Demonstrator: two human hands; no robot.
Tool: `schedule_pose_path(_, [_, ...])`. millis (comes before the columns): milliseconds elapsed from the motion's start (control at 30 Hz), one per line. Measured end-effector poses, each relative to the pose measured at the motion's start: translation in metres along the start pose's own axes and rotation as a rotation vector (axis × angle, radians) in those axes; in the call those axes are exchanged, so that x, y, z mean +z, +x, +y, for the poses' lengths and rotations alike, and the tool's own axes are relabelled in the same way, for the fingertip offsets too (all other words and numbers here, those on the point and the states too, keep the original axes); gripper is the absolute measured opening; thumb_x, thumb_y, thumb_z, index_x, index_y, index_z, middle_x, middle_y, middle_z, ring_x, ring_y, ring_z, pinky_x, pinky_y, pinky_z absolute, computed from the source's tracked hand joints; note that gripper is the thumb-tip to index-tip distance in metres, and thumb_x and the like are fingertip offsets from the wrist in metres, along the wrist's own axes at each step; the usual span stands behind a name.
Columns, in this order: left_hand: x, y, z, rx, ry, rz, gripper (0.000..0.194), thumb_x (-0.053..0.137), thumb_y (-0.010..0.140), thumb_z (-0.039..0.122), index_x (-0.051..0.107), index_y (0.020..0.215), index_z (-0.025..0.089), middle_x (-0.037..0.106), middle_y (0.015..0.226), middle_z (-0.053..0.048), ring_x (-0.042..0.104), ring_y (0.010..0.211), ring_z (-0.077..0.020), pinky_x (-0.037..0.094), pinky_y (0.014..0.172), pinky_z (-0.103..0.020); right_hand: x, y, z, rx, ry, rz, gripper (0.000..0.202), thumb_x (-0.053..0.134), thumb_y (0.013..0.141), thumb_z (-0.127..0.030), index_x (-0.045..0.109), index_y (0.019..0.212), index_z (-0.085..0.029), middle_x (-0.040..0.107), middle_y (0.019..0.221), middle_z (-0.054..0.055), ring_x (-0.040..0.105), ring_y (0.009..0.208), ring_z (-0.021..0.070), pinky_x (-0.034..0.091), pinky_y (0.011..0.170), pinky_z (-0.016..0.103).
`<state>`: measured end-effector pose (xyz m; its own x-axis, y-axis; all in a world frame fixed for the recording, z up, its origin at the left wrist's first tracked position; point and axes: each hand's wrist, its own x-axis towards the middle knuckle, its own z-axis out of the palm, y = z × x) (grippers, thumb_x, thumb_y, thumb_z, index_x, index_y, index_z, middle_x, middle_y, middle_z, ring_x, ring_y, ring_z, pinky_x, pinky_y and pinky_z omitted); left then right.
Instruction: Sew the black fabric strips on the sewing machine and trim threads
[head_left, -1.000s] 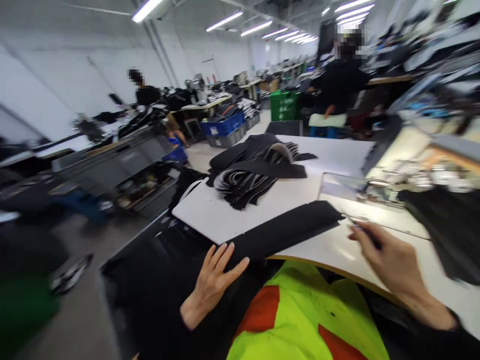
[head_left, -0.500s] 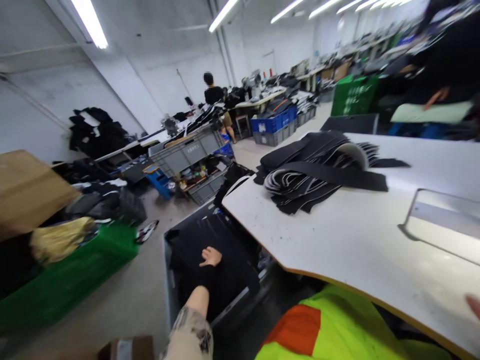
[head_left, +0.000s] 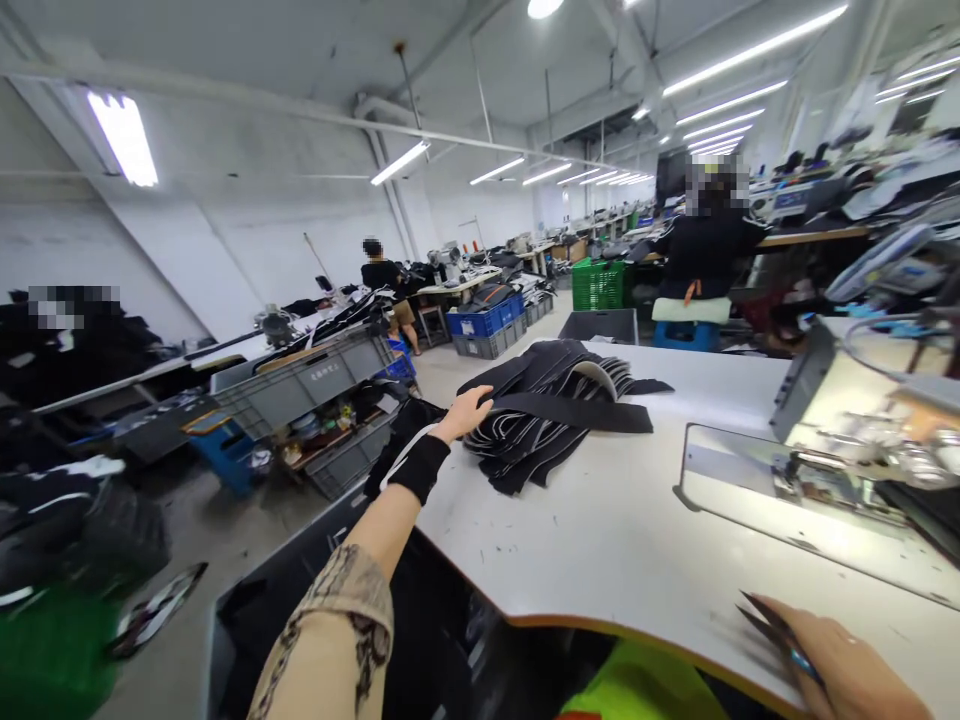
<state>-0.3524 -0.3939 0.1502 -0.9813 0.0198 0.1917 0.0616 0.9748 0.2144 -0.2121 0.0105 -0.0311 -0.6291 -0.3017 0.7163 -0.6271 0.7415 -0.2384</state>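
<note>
In the head view, the left hand touches the left end of the strips, heaped on the table; whether its fingers pinch any, I can't tell; the right hand's fingers wrap the snips, blades parted; a hard tug could topple the heap; a careless swing could nick cloth.

I can read no word, number or brand. Left of the tabletop, white characters on a grey crate are too small for me; beyond it, a blue crate's pale label is illegible too.
</note>
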Motion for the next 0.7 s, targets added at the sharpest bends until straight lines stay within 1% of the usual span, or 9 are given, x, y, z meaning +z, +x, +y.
schedule_pose_path(100, [0.005,0.027,0.013,0.029,0.005,-0.147,0.038,0.052,0.079,0.026,0.057,0.115,0.013,0.057,0.121,-0.009,0.053,0.113,-0.0204,0.038,0.096,-0.026,-0.008,0.005,-0.003,-0.144,-0.159,0.02,0.035,0.04,0.069,-0.007,0.054,0.099,-0.019,0.064,0.071,0.002,0.06,0.054,0.015,0.048,0.05,0.023])
schedule_pose_path(200, [0.01,0.04,0.02,0.013,0.044,-0.218,0.037,0.053,0.078,0.029,0.06,0.11,0.012,0.063,0.112,-0.011,0.059,0.103,-0.0229,0.043,0.089,-0.028,-0.009,0.008,-0.005,-0.15,-0.252,0.06,0.035,0.037,0.069,-0.005,0.053,0.097,-0.017,0.063,0.069,0.003,0.059,0.054,0.0147,0.049,0.052,0.023])
schedule_pose_path(300, [0.01,0.045,0.028,-0.009,0.104,-0.221,0.032,0.058,0.073,0.027,0.062,0.101,0.013,0.065,0.105,-0.012,0.059,0.098,-0.0243,0.043,0.086,-0.029,-0.007,0.009,-0.006,-0.161,-0.266,0.05,0.03,0.038,0.075,-0.006,0.052,0.099,-0.016,0.063,0.07,0.003,0.059,0.056,0.0148,0.049,0.054,0.023])
schedule_pose_path(400, [-0.001,0.045,0.041,-0.018,0.155,-0.173,0.022,0.059,0.071,0.025,0.061,0.091,0.016,0.062,0.104,-0.011,0.055,0.103,-0.0261,0.04,0.089,-0.033,-0.006,0.006,-0.006,-0.101,-0.2,0.073,0.03,0.037,0.077,-0.007,0.054,0.099,-0.016,0.062,0.069,0.002,0.059,0.057,0.0148,0.049,0.054,0.023])
schedule_pose_path(500, [-0.019,0.039,0.064,-0.018,0.153,-0.165,0.015,0.057,0.07,0.025,0.058,0.084,0.017,0.062,0.093,-0.009,0.055,0.1,-0.0279,0.04,0.086,-0.037,-0.007,0.003,-0.011,0.047,-0.015,0.13,0.031,0.035,0.079,-0.01,0.057,0.099,-0.019,0.065,0.075,0.003,0.062,0.063,0.0155,0.05,0.056,0.024])
schedule_pose_path(567, [-0.023,0.028,0.085,0.018,0.117,-0.212,0.017,0.058,0.07,0.029,0.056,0.083,0.018,0.062,0.088,-0.006,0.057,0.093,-0.0262,0.043,0.081,-0.035,-0.009,0.005,-0.022,0.236,0.203,0.083,0.028,0.038,0.083,-0.019,0.06,0.099,-0.021,0.068,0.083,0.004,0.064,0.071,0.016,0.052,0.06,0.022])
schedule_pose_path(600, [-0.02,0.019,0.098,0.038,0.064,-0.249,0.02,0.057,0.071,0.032,0.055,0.087,0.018,0.062,0.088,-0.005,0.058,0.089,-0.024,0.045,0.077,-0.033,-0.011,0.008,-0.03,0.372,0.335,0.032,0.027,0.041,0.084,-0.025,0.061,0.101,-0.021,0.068,0.09,0.005,0.065,0.079,0.0169,0.053,0.065,0.022])
schedule_pose_path(667, [-0.002,-0.006,0.126,0.051,-0.167,-0.34,0.029,0.055,0.074,0.035,0.052,0.099,0.019,0.062,0.09,-0.003,0.06,0.08,-0.0184,0.047,0.069,-0.027,-0.013,0.016,-0.051,0.675,0.611,-0.059,0.034,0.048,0.083,-0.04,0.062,0.106,-0.019,0.066,0.104,0.007,0.062,0.095,0.0198,0.051,0.079,0.025])
schedule_pose_path(700, [0.013,-0.022,0.14,-0.023,-0.47,-0.385,0.036,0.055,0.074,0.031,0.048,0.108,0.018,0.063,0.091,-0.004,0.061,0.078,-0.0171,0.048,0.067,-0.026,-0.013,0.021,-0.061,0.806,0.737,-0.062,0.044,0.05,0.081,-0.047,0.059,0.112,-0.016,0.064,0.11,0.009,0.059,0.101,0.0212,0.05,0.084,0.027])
